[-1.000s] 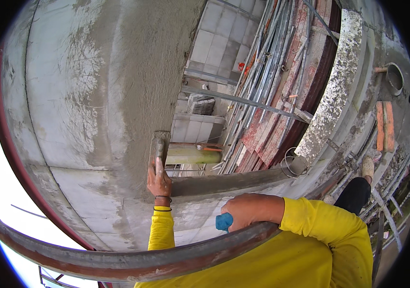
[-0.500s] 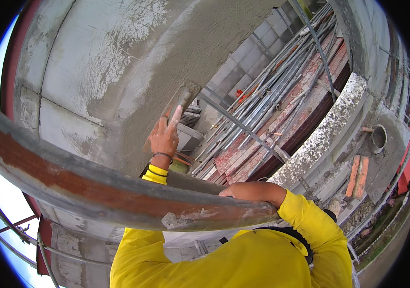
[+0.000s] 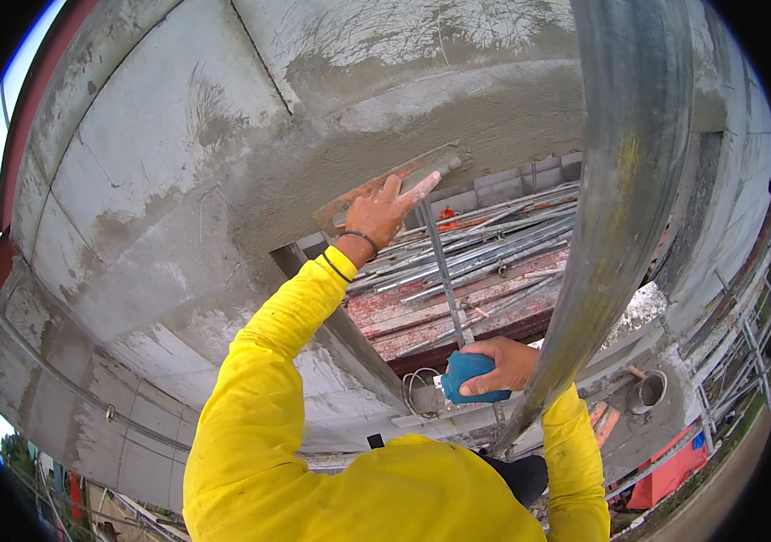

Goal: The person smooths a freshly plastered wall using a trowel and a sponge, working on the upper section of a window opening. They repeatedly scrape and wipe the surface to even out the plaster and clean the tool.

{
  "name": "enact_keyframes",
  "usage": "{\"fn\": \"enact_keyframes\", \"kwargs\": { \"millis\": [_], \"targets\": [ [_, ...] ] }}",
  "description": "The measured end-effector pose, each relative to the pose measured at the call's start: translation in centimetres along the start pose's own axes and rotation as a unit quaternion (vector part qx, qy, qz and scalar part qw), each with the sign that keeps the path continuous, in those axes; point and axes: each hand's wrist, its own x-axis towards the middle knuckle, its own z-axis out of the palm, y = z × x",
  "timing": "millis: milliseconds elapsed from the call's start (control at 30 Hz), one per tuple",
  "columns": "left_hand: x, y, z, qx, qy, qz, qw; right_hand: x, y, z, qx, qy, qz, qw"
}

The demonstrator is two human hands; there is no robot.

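A plastering trowel (image 3: 384, 188) was pressed flat against the wet grey wall (image 3: 223, 181) by the left hand (image 3: 382, 213), fingers spread. A blue sponge (image 3: 469, 377) was gripped by the right hand (image 3: 505, 363), lower right, near a metal pole (image 3: 625, 181).

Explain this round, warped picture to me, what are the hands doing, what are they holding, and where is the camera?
The camera sits on the person's head and looks down through a fisheye lens, so straight edges bend. The yellow sleeves are the person's own arms. The left hand presses a flat trowel against wet grey plaster on a concrete wall. The right hand grips a blue sponge near the chest. A grey scaffold pipe crosses close in front. Far below lie stacked metal pipes and a bucket.
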Motion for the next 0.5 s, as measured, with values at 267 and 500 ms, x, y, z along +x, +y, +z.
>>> {"fn": "enact_keyframes", "kwargs": {
  "millis": [267, 500],
  "targets": [
    [-9.2, -10.7, -4.1, 0.026, 0.076, -0.094, 0.992, 0.4, -0.2, -0.2, -0.022, -0.02, 0.044, 0.999],
    [-7.4, -7.4, -0.8, 0.024, 0.048, 0.007, 0.999, -0.2, -2.1, 0.6, 0.03, 0.042, 0.117, 0.992]
  ]
}}
